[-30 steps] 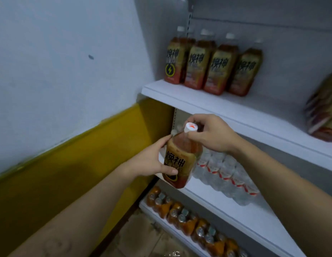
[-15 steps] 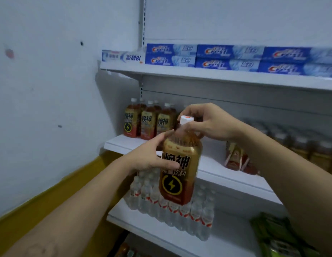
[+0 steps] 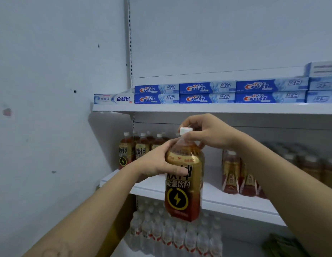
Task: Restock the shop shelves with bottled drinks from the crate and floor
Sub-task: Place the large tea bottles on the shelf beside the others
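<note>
Now that you've raised the bottle [image 3: 183, 182] level w/ the middle shelf [image 3: 235, 203], left hand [image 3: 157, 164] wrapped round its body, right hand [image 3: 207, 134] fingers [image 3: 194, 135] pinching the cap [image 3: 185, 130], it's approx. ready to join the matching bottles [image 3: 141, 151].

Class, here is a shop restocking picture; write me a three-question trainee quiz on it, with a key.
1. True or false: the left hand grips the bottle around its body.
2. What lies on the top shelf? A toothpaste boxes B soap bars C tins
3. Fill in: the right hand pinches the bottle's white ____.
Key: 1 true; 2 A; 3 cap.
</note>
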Motion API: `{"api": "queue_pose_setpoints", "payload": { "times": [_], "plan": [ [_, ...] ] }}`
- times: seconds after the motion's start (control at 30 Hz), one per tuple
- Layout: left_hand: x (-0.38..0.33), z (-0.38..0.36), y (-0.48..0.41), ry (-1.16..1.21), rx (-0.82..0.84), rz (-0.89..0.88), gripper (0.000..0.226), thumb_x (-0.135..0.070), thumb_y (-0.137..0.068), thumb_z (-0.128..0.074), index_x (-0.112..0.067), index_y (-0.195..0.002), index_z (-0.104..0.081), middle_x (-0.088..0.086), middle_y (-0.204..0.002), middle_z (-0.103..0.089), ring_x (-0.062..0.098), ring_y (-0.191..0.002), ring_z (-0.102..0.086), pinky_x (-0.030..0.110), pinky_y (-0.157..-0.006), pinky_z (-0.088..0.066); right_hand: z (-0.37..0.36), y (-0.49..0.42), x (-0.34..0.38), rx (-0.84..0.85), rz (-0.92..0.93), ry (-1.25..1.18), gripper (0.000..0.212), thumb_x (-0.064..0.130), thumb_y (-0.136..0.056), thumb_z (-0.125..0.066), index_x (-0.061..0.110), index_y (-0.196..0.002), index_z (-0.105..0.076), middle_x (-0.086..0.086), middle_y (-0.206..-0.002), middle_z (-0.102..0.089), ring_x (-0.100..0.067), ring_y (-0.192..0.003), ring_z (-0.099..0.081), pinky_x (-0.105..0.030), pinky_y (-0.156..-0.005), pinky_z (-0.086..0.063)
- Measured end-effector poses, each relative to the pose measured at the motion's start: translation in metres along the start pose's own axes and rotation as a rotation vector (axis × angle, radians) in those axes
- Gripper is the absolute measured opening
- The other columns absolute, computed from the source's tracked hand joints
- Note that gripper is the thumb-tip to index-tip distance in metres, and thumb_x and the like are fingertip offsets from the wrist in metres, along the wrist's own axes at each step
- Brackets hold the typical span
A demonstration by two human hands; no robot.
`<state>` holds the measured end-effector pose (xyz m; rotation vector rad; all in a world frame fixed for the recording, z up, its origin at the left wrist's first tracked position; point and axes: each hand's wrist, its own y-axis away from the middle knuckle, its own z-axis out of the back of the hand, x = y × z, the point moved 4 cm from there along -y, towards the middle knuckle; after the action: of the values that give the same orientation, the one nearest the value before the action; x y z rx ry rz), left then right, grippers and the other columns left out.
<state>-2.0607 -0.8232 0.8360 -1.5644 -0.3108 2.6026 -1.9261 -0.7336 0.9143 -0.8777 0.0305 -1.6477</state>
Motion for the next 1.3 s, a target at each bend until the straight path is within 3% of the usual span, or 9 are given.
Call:
{"api": "queue_pose_setpoints", "payload": {
  "times": [0.2, 0.4, 0.53, 0.67, 0.77, 0.87, 0.93, 1.17, 1.3],
  "plan": [
    [0.035, 0.029, -0.018, 0.032, 0.077, -0.017, 0.095, -0.029, -0.061, -0.085, -0.037, -0.141, -0.035, -0.001, -0.124, -0.066, 0.016, -0.116, -0.062, 0.041, -0.097, -0.052, -0.015, -0.033, -0.013, -0.057, -0.027, -0.013, 0.012, 0.018, -0.088, -0.068, 0.016, -0.1, -0.068, -0.01, -0.089, -0.071, -0.025, -0.082, -0.07, -0.03, -0.064, -0.057],
    [0.074, 0.08, -0.04, 0.08, -0.035, -0.105, 0.079, -0.025, -0.055, -0.092, -0.04, -0.12, -0.049, -0.006, -0.11, -0.072, 0.012, -0.103, -0.069, 0.037, -0.087, -0.057, -0.042, -0.088, -0.036, -0.112, -0.123, -0.03, 0.015, 0.014, -0.087, -0.067, 0.014, -0.102, -0.07, -0.019, -0.092, -0.069, -0.03, -0.083, -0.069, -0.046, -0.071, -0.059],
    [0.111, 0.109, -0.058, 0.032, -0.105, -0.132, 0.083, -0.034, -0.056, -0.093, -0.038, -0.127, -0.05, -0.011, -0.109, -0.071, 0.006, -0.099, -0.069, 0.033, -0.084, -0.058, -0.067, -0.11, -0.057, -0.108, -0.243, -0.069, 0.021, 0.017, -0.091, -0.065, 0.022, -0.112, -0.068, -0.011, -0.097, -0.07, -0.017, -0.088, -0.07, -0.031, -0.076, -0.059],
    [0.149, 0.126, -0.079, 0.015, -0.121, -0.129, 0.095, -0.05, -0.049, -0.092, -0.038, -0.133, -0.049, -0.013, -0.114, -0.068, 0.006, -0.104, -0.066, 0.038, -0.089, -0.057, -0.095, -0.116, -0.08, -0.158, -0.348, -0.069, 0.041, 0.032, -0.09, -0.066, 0.026, -0.13, -0.057, -0.011, -0.108, -0.068, -0.015, -0.099, -0.069, -0.032, -0.086, -0.058],
    [0.17, 0.134, -0.092, 0.016, -0.151, -0.124, 0.103, -0.058, -0.043, -0.091, -0.039, -0.135, -0.048, -0.014, -0.118, -0.066, 0.006, -0.11, -0.062, 0.037, -0.093, -0.055, -0.119, -0.109, -0.102, -0.068, -0.486, -0.067, 0.081, 0.042, -0.073, -0.082, 0.028, -0.143, -0.043, 0.002, -0.123, -0.063, -0.013, -0.112, -0.063, -0.032, -0.096, -0.054],
    [0.183, 0.135, -0.096, 0.046, -0.185, -0.133, 0.088, -0.051, -0.048, -0.092, -0.042, -0.126, -0.052, -0.017, -0.113, -0.067, -0.001, -0.105, -0.062, 0.031, -0.092, -0.054, -0.157, -0.101, -0.125, 0.041, -0.62, -0.073, 0.115, 0.031, -0.062, -0.092, 0.039, -0.15, -0.018, 0.011, -0.129, -0.059, -0.008, -0.119, -0.057, -0.031, -0.101, -0.049],
    [0.193, 0.131, -0.097, 0.075, -0.189, -0.127, 0.083, -0.046, -0.05, -0.093, -0.042, -0.124, -0.053, -0.017, -0.109, -0.068, -0.004, -0.102, -0.062, 0.031, -0.093, -0.054, -0.176, -0.098, -0.142, -0.064, -0.657, -0.07, 0.122, 0.027, -0.057, -0.095, 0.042, -0.147, -0.014, 0.011, -0.125, -0.062, -0.008, -0.118, -0.059, -0.036, -0.101, -0.051],
    [0.224, 0.121, -0.108, 0.115, -0.197, -0.108, 0.094, -0.036, -0.053, -0.094, -0.037, -0.135, -0.048, -0.018, -0.118, -0.063, -0.002, -0.112, -0.057, 0.025, -0.098, -0.05, -0.203, -0.094, -0.173, -0.287, -0.623, -0.099, 0.097, 0.013, -0.06, -0.093, 0.045, -0.131, -0.035, 0.015, -0.11, -0.067, 0.003, -0.101, -0.063, -0.017, -0.08, -0.054],
    [0.236, 0.117, -0.125, 0.162, -0.184, -0.07, 0.09, -0.028, -0.06, -0.091, -0.042, -0.135, -0.043, -0.016, -0.12, -0.062, 0.002, -0.113, -0.057, 0.021, -0.094, -0.048, -0.203, -0.1, -0.189, -0.341, -0.596, -0.107, 0.085, 0.02, -0.065, -0.091, 0.055, -0.119, -0.036, 0.019, -0.108, -0.068, 0.004, -0.102, -0.063, -0.021, -0.087, -0.053]
  ]
}}
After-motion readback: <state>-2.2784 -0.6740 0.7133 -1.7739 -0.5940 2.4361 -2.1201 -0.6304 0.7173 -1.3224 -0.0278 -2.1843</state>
